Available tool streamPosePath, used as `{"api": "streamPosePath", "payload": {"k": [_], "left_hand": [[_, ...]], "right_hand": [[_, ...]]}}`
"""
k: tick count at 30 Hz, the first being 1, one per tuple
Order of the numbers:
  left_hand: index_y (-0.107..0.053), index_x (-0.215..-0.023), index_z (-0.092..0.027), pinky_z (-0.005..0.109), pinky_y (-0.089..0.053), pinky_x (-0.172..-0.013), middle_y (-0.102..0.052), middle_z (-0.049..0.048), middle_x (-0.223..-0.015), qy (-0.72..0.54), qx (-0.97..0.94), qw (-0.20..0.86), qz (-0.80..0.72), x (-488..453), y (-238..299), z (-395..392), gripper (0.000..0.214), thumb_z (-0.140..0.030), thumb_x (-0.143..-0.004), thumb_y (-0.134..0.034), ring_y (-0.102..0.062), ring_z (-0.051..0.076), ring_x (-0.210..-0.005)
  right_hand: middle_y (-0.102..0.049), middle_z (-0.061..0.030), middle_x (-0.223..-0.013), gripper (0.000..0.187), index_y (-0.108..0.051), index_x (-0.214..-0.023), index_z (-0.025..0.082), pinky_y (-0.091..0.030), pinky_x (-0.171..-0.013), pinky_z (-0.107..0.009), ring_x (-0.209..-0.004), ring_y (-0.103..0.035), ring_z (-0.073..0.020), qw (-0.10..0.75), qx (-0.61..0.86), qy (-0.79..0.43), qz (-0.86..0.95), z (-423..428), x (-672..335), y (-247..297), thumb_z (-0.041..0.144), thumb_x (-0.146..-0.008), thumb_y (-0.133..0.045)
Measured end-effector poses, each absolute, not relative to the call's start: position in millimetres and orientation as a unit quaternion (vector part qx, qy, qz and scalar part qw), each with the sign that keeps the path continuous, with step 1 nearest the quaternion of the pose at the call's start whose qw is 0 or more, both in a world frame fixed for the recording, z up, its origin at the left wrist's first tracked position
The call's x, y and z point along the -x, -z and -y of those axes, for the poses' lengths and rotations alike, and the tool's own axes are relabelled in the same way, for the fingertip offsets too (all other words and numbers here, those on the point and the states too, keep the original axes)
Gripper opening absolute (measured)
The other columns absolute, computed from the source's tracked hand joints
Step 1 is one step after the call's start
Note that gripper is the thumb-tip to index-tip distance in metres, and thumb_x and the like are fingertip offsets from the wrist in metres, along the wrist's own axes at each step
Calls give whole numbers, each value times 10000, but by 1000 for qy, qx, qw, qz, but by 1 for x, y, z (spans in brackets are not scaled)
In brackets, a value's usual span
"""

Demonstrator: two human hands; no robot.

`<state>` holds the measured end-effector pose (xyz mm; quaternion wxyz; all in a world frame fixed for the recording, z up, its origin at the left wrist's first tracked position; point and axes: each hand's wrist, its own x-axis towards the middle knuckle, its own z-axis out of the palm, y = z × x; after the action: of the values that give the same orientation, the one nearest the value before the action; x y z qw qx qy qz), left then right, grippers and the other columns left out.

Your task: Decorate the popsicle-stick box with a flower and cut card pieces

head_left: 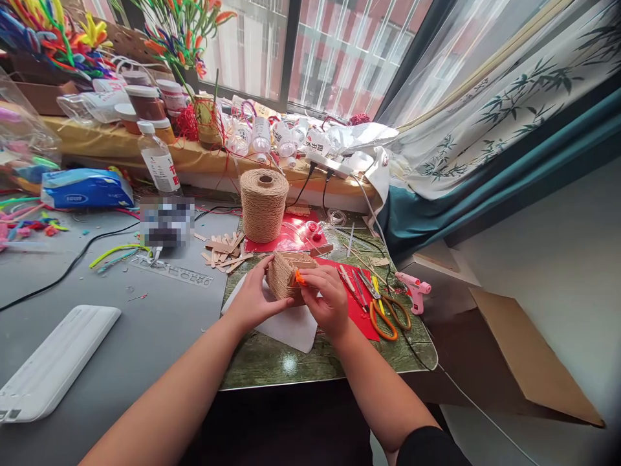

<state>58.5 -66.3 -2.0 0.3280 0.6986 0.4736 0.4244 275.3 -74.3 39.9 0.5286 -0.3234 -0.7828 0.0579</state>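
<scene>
Between my hands is a small box-like craft piece (281,277) wrapped in tan twine, with flat wooden sticks along its top. My left hand (256,294) grips its left side, thumb along the lower front. My right hand (327,298) is at the right front, its fingers pinching a small orange piece (299,278) against the craft piece; its exact kind is unclear. White paper (288,329) lies under my hands. A big spool of twine (264,206) stands just behind, and a pile of wooden craft sticks (226,252) lies to the left.
Scissors (383,310) with orange handles and pens rest on red paper at right. A pink glue gun (414,291) sits at the table's right edge. Left are a white keyboard (58,362), a tissue pack (87,188) and a bottle (159,162). A power strip (330,165) lies on the sill.
</scene>
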Motion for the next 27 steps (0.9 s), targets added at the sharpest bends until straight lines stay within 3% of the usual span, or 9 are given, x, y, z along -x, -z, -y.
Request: {"api": "streamPosePath", "payload": {"k": [10,27], "left_hand": [[-311,-1589,-306,546,-419,-1165,-427,136,-1600,-423,-695,332,-477,-59,1,66,1079,-530,-698,-878,-474,366,-1419],[-298,-1594,-306,564,-447,-1138,-458,144,-1576,-421,-676,358,-487,-60,-1,64,1047,-484,-731,-862,-494,366,-1407]], "right_hand": [[-778,-27,-1209,377,-680,-1223,318,-576,-933,-508,-1043,-709,-245,506,302,-53,807,67,-288,-40,82,-930,-663],[-765,-54,-1126,332,-657,-1176,286,-583,-917,-461,-1037,-721,-234,560,349,-58,749,78,-275,-37,97,-906,-698]]}}
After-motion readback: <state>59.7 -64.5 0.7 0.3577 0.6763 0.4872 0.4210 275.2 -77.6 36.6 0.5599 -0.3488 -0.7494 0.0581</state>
